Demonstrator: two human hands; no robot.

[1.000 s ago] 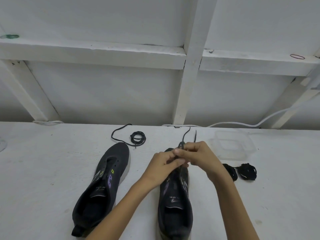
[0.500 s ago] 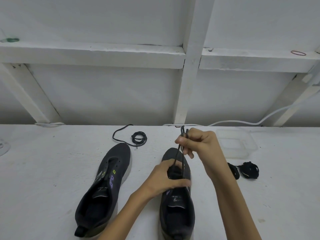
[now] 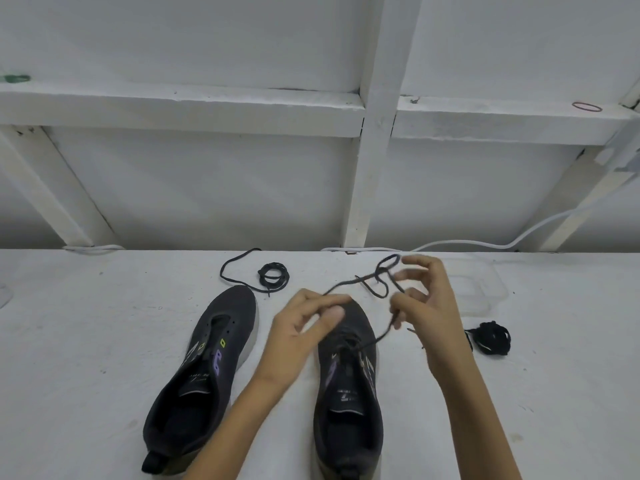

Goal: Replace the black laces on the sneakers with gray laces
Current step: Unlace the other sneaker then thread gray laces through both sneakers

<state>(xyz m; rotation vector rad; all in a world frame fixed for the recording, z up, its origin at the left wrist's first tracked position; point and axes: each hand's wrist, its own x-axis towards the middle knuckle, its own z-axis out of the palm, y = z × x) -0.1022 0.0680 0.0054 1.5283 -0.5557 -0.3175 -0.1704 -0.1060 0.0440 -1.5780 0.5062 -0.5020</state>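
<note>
We're mid-lacing the right sneaker point(image 3: 348, 375) w/ a dark lace point(image 3: 381, 282): left hand point(image 3: 301, 337) pinches 1 end, right hand point(image 3: 426, 306) pinches the other, remaining fingers spread. Next, prob. forming the bow, w/ even tension.

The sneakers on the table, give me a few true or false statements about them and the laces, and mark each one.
1. The left sneaker has no lace in its eyelets. True.
2. Both hands are on the left sneaker. False: the left hand and right hand work a lace above the right sneaker.
3. A loose lace lies on the table beyond the left sneaker's toe. True.
4. The dark bundle sits inside the clear container. False: it lies on the table, nearer than the container.
5. The right sneaker lies on its side. False: it stands upright.
</note>
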